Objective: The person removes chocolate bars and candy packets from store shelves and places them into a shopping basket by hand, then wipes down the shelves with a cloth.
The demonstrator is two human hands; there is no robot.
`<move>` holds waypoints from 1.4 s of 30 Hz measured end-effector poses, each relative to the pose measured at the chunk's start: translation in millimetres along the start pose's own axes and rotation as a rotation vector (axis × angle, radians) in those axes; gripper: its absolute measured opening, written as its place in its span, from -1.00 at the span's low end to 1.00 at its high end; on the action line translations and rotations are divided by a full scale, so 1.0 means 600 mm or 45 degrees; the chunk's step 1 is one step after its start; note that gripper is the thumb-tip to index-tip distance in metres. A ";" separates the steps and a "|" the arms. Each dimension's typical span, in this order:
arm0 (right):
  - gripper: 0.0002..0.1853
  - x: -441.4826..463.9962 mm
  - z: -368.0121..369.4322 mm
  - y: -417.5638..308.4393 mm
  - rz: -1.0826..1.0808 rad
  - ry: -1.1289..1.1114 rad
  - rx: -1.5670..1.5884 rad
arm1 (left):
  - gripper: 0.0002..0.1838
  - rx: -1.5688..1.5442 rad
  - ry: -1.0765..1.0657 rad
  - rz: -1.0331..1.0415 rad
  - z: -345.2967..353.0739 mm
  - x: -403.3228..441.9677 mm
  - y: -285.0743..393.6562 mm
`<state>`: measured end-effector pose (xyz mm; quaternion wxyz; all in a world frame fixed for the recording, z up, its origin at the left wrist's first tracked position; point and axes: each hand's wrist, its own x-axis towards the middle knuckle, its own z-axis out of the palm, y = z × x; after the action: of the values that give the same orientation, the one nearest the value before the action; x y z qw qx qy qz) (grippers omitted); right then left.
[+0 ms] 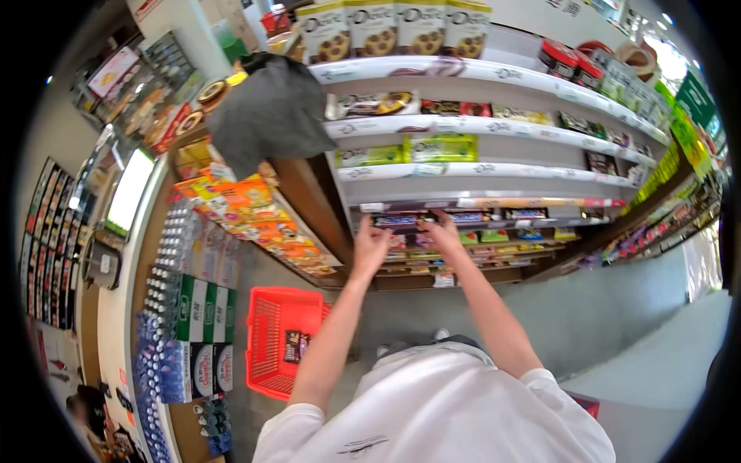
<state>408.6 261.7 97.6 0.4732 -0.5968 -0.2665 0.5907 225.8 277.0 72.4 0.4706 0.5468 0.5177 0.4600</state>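
A dark-wrapped candy bar point(396, 221) with pale and purple lettering lies across the front of a low shelf. My left hand point(371, 245) has its fingers closed at the bar's left end. At the other end, my right hand point(443, 234) grips with bent fingers. More dark-wrapped bars point(525, 214) sit along the same shelf to the right. Below my hands are lower rows with several colourful packets point(494, 235).
A red shopping basket point(262, 339) with dark packets inside stands on the floor at left. Orange snack bags point(251, 202) hang beside the shelf unit, under a grey cloth point(270, 108). Upper shelves hold chocolate bars point(440, 148) and pouches point(370, 31). Stacked bottles point(158, 285) line the left counter.
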 end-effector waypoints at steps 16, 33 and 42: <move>-0.30 -0.026 0.007 -0.006 -0.033 -0.206 0.162 | -0.12 -0.166 0.072 -0.016 0.024 -0.109 0.033; -0.76 -0.003 -0.019 0.042 -0.294 0.279 -0.231 | -0.72 -0.203 0.357 -0.248 0.023 -0.070 -0.023; -0.86 -0.012 -0.095 0.153 -0.485 0.362 -0.538 | -0.76 -0.126 0.522 -0.441 0.059 -0.133 -0.060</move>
<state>440.1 203.5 11.7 0.4734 -0.6978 -0.4213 0.3340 252.9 196.6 30.5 0.4537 0.3218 0.6649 0.4985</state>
